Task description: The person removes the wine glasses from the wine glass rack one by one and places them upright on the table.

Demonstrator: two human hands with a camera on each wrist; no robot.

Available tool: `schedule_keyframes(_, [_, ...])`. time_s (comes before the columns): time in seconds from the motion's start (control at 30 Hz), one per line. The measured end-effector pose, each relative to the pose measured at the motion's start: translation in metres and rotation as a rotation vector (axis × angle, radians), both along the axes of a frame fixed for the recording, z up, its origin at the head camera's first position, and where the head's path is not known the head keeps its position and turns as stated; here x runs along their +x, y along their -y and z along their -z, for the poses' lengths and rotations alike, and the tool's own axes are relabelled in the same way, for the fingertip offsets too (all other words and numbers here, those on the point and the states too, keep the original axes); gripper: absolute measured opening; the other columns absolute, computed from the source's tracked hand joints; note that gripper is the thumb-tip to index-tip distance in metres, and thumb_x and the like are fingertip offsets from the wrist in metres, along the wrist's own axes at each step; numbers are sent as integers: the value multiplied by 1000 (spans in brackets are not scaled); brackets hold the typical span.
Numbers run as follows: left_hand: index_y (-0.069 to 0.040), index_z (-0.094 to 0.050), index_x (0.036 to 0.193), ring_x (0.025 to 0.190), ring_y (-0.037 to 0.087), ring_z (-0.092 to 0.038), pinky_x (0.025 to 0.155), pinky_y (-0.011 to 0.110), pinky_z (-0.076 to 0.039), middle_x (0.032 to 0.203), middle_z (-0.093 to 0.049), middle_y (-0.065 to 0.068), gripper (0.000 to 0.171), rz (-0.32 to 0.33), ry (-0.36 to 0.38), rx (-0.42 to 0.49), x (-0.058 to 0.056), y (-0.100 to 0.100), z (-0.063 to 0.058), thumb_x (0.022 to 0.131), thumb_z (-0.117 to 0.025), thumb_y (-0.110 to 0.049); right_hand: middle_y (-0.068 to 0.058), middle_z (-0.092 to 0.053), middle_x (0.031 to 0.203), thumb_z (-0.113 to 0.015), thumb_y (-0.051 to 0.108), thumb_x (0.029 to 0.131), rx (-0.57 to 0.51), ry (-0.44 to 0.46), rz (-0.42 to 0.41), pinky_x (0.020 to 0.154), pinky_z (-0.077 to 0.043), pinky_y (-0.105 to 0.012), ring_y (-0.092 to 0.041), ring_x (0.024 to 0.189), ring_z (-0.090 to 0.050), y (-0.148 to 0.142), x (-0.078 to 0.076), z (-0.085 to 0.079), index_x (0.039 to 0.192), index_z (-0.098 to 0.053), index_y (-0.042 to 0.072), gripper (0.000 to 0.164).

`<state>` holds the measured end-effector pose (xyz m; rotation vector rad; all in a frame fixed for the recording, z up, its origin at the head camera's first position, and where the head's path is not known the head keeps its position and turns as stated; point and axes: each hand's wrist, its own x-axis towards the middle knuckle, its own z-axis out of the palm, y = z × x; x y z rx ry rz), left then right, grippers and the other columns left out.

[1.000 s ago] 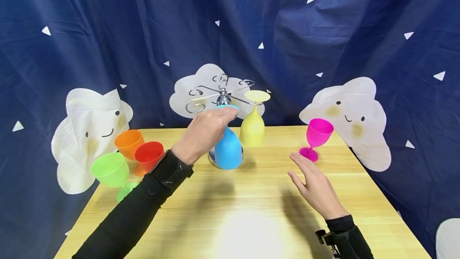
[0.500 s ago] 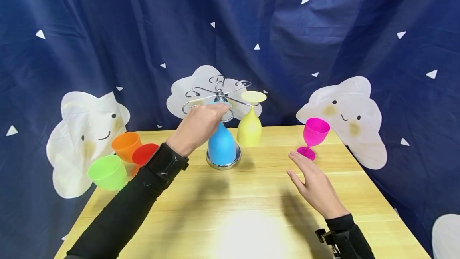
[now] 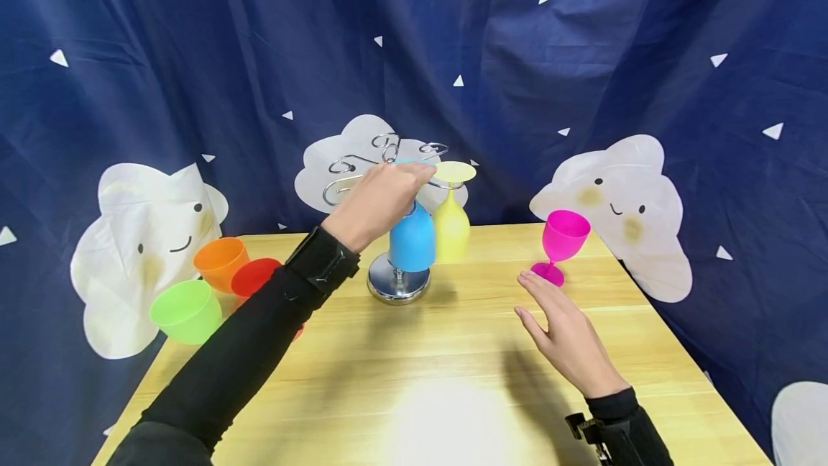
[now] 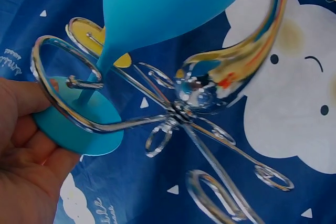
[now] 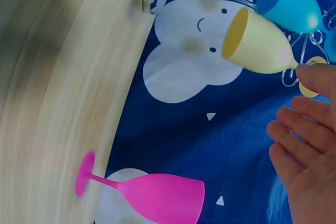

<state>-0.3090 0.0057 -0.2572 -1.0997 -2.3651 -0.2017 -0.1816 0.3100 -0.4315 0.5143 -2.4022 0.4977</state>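
My left hand (image 3: 388, 196) holds an upside-down blue goblet (image 3: 412, 243) by its foot (image 4: 100, 135), in front of a chrome stemware rack (image 3: 399, 286). In the left wrist view, thumb and fingers pinch the foot's edge, and the goblet's stem overlaps a curled rack hook (image 4: 47, 85). An upside-down yellow goblet (image 3: 451, 225) hangs from the rack on the right. My right hand (image 3: 572, 333) is held over the table with fingers extended and nothing in it. Just beyond its fingertips, a magenta goblet (image 3: 564, 236) stands upright.
At the table's left, orange (image 3: 220, 265), red (image 3: 254, 277) and green (image 3: 187, 313) goblets stand close together, partly behind my left forearm. The wooden table (image 3: 453, 351) ends at a blue curtain (image 3: 491, 34) with white cloud shapes.
My left hand has lifted the blue goblet and shifted it slightly right, uncovering more of the rack's base. The right hand has stayed nearly still.
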Motion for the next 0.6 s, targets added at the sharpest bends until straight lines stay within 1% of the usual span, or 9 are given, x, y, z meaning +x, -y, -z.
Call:
schedule_keyframes(0.07, [-6,-69,116,73,22,-66,67,32,-60,94,-74,7,26,6,-9,4,0,-4,-2,98,-55,7,-13,-65,143,-80,8,88,-6,0,-5,124,-26,-10,-31,132,-61,1,1,-1,143,-60,5,59])
schedule_keyframes(0.17, [-6,-69,116,74,22,-67,71,34,-63,95,-73,6,23,21,-21,15,3,-9,-3,102,-53,4,-13,-65,143,-81,7,87,-12,-5,-14,124,-21,-6,-32,132,-61,3,2,-3,143,-60,5,60])
schedule_keyframes(0.23, [-6,-66,106,70,20,-62,66,31,-60,82,-63,3,19,38,-25,33,6,-11,-2,103,-50,4,-13,-65,143,-81,7,87,-13,-9,-18,123,-20,-5,-32,132,-61,4,2,-4,143,-60,4,60])
schedule_keyframes(0.3, [-7,-62,99,67,19,-57,62,28,-57,75,-51,1,16,62,-12,66,10,-12,-1,103,-50,3,-13,-65,143,-81,7,86,-14,-12,-19,123,-18,-4,-32,132,-61,4,3,-5,143,-60,4,60])
schedule_keyframes(0.37, [-9,-59,96,66,18,-54,61,27,-54,73,-45,0,15,82,4,104,15,-12,0,104,-51,0,-13,-64,144,-81,6,86,-15,-11,-19,123,-16,-3,-33,133,-60,4,3,-5,143,-60,4,61])
schedule_keyframes(0.4, [-10,-60,97,66,18,-53,62,26,-54,72,-45,0,14,92,15,126,17,-12,1,105,-52,-1,-14,-64,144,-81,6,87,-18,-10,-18,123,-15,-3,-34,133,-60,4,4,-6,143,-60,4,61])
schedule_keyframes(0.5, [-10,-71,112,68,17,-59,70,26,-61,77,-63,2,16,118,42,196,27,-11,3,105,-57,-5,-15,-64,143,-80,5,86,-31,-4,-13,124,-14,-3,-36,132,-60,3,6,-7,143,-59,3,60])
schedule_keyframes(0.53, [-10,-72,119,72,16,-64,77,27,-63,84,-71,3,20,123,51,222,30,-10,4,104,-59,-6,-16,-64,143,-80,4,86,-35,-5,-10,123,-14,-3,-37,132,-60,2,6,-7,143,-60,3,60])
schedule_keyframes(0.6, [-9,-72,130,74,15,-67,74,25,-62,100,-79,7,29,140,82,295,37,-10,5,103,-61,-7,-18,-65,142,-80,3,86,-43,-9,-6,123,-15,-2,-38,131,-61,-1,8,-9,142,-60,2,60])
